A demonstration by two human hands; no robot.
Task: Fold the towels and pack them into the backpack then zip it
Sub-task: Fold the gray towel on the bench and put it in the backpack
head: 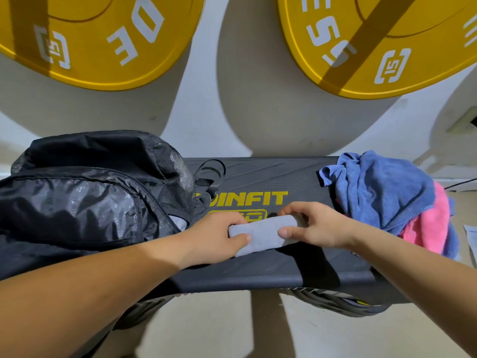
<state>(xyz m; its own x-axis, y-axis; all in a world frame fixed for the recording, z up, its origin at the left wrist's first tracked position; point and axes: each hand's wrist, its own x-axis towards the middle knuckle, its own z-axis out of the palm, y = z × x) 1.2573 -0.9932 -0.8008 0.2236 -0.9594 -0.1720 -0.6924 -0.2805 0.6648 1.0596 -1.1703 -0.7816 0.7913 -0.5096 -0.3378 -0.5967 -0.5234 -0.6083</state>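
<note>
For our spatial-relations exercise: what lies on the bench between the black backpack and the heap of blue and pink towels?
Head view: a folded grey towel, gripped at its ends by the left hand and right hand, over the dark bench.

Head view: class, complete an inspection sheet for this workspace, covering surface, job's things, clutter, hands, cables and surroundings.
Surface: dark bench with yellow lettering bears everything.
Job's things: black backpack at left; grey towel folded small; blue towel and pink towel heaped unfolded at right.
Clutter: nothing seen.
Hands: left hand and right hand each grip one end of the grey towel, fingers curled over it.
Cables: thin dark line at far right, possibly a cable.
Surroundings: two yellow weight plates against a white wall.
</note>
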